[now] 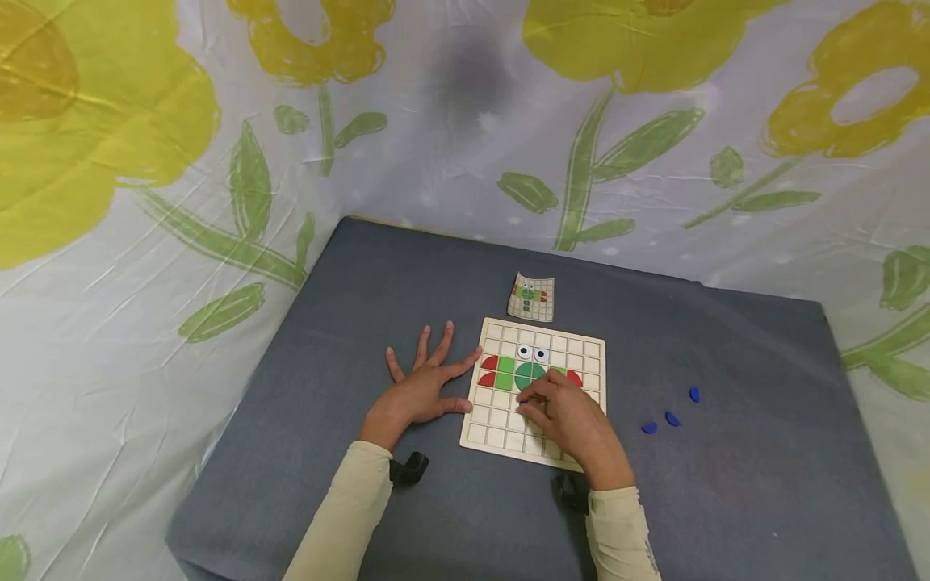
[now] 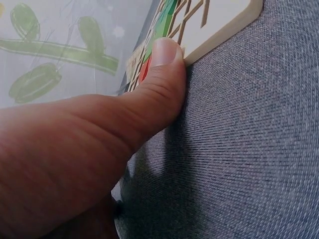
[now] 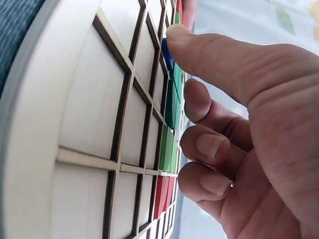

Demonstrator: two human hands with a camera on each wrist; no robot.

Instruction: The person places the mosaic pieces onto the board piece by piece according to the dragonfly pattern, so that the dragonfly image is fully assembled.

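A wooden grid board (image 1: 490, 436) lies on the table, bearing red quarter-round pieces (image 1: 488, 379), light green squares (image 1: 504, 374), dark green rounded pieces (image 1: 529, 374) and two eye pieces (image 1: 533, 353). My left hand (image 1: 421, 391) is spread flat at its left side, the thumb (image 2: 167, 59) touching the board's edge. Over the middle of the board, my right hand (image 1: 574, 415) pinches a small blue piece (image 3: 167, 54) just below the dark green ones. Its thumb lies against the blue piece in the right wrist view; the other fingers are bent and hide part of the right-side pieces from the head camera.
Behind the board is a small pattern card (image 1: 531, 298) with a similar picture. Three blue curved pieces (image 1: 672, 419) lie apart to the right on the grey tablecloth (image 1: 726, 500). A flower-printed curtain (image 1: 450, 177) hangs along the table's far edge.
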